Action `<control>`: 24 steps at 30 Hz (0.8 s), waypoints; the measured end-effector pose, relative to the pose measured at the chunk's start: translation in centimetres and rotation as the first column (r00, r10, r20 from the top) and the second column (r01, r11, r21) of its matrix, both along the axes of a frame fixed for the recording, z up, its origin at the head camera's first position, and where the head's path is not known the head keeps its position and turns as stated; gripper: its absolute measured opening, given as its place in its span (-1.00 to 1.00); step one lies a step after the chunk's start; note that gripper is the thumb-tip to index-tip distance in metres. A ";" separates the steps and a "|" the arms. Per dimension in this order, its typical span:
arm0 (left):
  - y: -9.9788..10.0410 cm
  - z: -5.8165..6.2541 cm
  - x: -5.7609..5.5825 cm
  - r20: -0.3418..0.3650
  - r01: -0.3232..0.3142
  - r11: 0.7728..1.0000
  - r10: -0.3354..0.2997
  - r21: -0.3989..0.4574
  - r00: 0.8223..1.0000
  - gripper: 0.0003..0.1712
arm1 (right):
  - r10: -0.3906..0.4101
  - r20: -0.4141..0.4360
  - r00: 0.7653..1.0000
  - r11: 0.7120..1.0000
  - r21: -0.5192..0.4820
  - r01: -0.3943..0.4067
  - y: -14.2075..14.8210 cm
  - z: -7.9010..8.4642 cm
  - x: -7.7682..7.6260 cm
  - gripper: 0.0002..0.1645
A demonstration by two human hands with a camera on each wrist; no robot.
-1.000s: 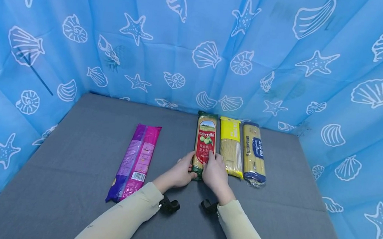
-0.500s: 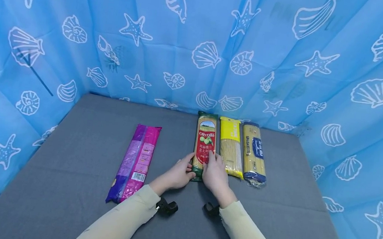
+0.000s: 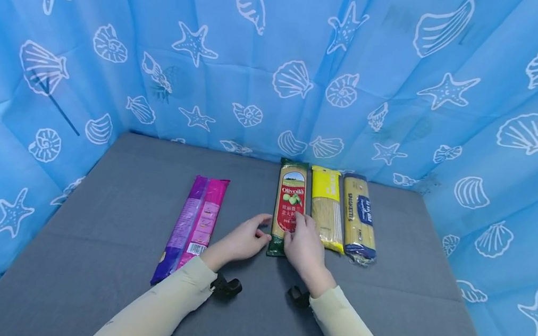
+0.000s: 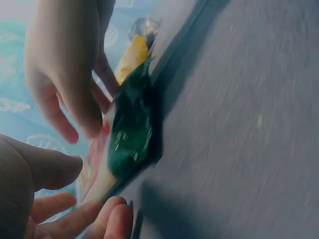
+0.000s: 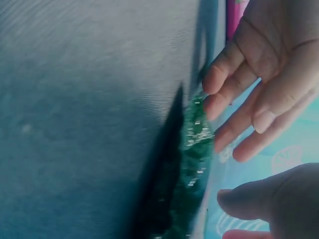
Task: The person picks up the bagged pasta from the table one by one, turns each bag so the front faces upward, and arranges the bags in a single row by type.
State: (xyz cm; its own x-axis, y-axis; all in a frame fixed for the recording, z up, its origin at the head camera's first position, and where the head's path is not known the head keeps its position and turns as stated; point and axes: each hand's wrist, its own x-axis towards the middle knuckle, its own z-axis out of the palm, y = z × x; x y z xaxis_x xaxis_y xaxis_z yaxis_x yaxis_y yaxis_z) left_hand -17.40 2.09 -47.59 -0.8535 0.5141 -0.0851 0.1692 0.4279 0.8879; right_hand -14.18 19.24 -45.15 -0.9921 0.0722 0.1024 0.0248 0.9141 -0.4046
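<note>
A spaghetti packet [image 3: 289, 199] with green ends and a red label lies lengthwise on the grey table. My left hand [image 3: 242, 239] is just left of its lower end, fingers loosely bent, thumb apart, holding nothing. My right hand [image 3: 305, 250] hovers over or lightly touches the packet's lower right part, covering some of the label. In the right wrist view its thumb [image 5: 249, 196] stands clear of the green end [image 5: 195, 154]. From the left wrist view, the green end [image 4: 132, 124] lies on the cloth between both hands.
To the right lie a yellow-topped noodle packet [image 3: 326, 205] and a blue-ended spaghetti packet [image 3: 360, 213], side by side. Left of my hands is a purple and pink packet [image 3: 192, 220], slightly slanted. A blue shell-patterned curtain [image 3: 248, 75] surrounds the grey table [image 3: 120, 219].
My left hand has let go of the green-ended spaghetti packet and moved slightly left. The right hand stays near its lower right part. The packets have kept their places; the head view shifted a little.
</note>
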 end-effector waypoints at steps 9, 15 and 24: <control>-3.1 1.1 -1.2 -0.082 -0.062 0.998 0.061 -0.014 0.995 -0.30 | 0.048 -0.115 0.992 0.990 -0.130 -0.063 -1.1 0.5 0.8 -0.28; -6.0 1.8 -2.2 -0.153 -0.150 0.986 0.137 -0.075 0.979 -0.30 | 0.069 -0.137 0.988 0.967 -0.236 -0.101 -2.3 0.1 1.3 -0.14; -10.3 2.7 -5.2 -0.280 -0.254 0.946 0.194 -0.200 0.940 -0.25 | 0.167 -0.103 0.981 0.842 -0.502 -0.196 -5.2 -0.6 2.8 -0.15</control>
